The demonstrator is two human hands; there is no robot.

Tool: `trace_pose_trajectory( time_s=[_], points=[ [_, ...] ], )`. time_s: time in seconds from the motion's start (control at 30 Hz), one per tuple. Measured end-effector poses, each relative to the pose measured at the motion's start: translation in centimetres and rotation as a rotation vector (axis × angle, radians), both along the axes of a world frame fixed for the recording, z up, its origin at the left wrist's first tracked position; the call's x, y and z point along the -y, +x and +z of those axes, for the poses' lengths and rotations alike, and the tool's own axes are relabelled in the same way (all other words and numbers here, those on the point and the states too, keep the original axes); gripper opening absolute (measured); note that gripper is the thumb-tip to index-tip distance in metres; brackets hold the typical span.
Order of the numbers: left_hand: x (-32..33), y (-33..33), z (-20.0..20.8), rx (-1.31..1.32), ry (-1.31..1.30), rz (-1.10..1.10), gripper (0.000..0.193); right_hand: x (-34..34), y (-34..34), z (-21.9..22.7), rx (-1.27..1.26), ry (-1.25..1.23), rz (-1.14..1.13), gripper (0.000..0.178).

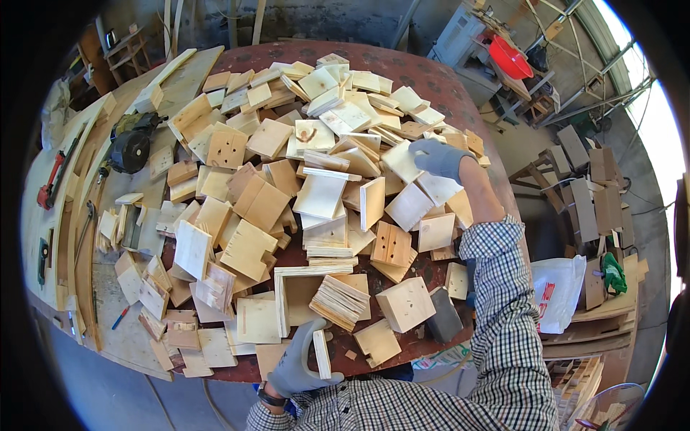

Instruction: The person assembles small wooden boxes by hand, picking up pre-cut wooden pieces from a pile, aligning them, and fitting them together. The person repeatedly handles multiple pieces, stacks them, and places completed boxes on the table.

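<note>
My left hand [296,365], in a grey glove, is closed on a small plywood block [322,355] held on edge at the table's near side. My right hand [438,159], gloved the same way, reaches into the right part of a large heap of plywood blocks [327,197]. Its fingers lie at the edge of a pale plywood block [400,164] and look closed on it; the fingertips are partly hidden. Nearer me are a plywood block with layered edges [340,302], a thick block [405,304] and a notched block [377,342].
The blocks cover much of a dark red table [474,108]. On its left lie a black power tool [131,144], a red-handled tool [52,179], a hammer [85,226] and long wood strips. A dark grey block [444,314] sits near my right forearm. Beyond the right edge hangs a white plastic bag [557,294].
</note>
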State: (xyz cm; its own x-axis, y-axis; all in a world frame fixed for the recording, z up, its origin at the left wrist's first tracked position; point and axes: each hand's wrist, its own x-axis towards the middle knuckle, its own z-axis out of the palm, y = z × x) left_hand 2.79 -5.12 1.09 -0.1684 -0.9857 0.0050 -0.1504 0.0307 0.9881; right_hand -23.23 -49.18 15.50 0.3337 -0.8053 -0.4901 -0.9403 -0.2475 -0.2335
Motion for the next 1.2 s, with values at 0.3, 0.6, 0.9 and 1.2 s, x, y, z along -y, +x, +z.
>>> trace_pose_trajectory(
  time_s=[0.3, 0.6, 0.9, 1.2],
  points=[
    [0.5, 0.0, 0.2, 0.034, -0.046, -0.013, 0.114, -1.4, 5.1, 1.3, -0.36, -0.376, 0.155, 0.073],
    [0.7, 0.1, 0.7, -0.055, 0.01, -0.035, 0.115, 10.7, 16.4, -4.1, -0.069, -0.489, -0.102, 0.082],
    [0.2, 0.3, 0.6, -0.091, -0.031, -0.013, 0.109, 11.1, 21.2, -7.2, 0.365, -0.682, -0.284, 0.077],
    [0.3, 0.0, -0.4, -0.054, -0.022, -0.008, 0.118, -0.4, 10.2, 0.9, 1.425, -0.249, -0.102, 0.054]
  ],
)
